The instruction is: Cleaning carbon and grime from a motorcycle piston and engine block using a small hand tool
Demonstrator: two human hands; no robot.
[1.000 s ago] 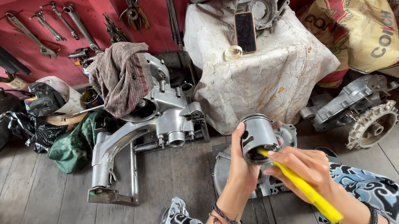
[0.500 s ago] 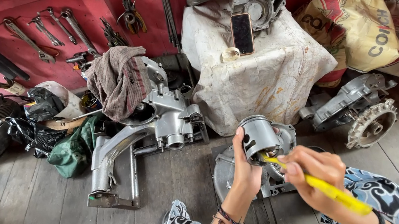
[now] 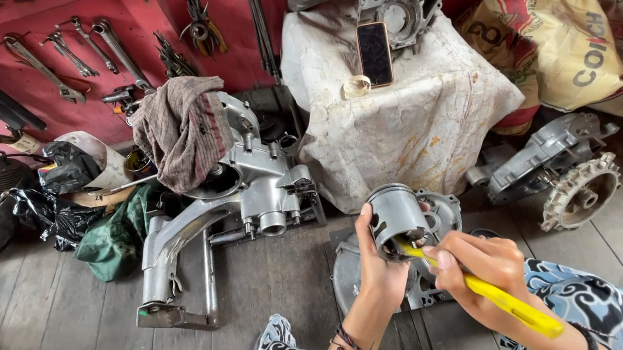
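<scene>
One camera only, worn on the person's head, looking steeply down and forward over the lap. It sits close to the left hand and right hand, which fill the frame near 6 o'clock. The grey wooden plank floor spreads from 9 o'clock across the bottom. Farther off, at 12 o'clock, the view reaches the red wall hung with metal spanners. The wide lens bends the edges. There is no second view to share ground with.
</scene>
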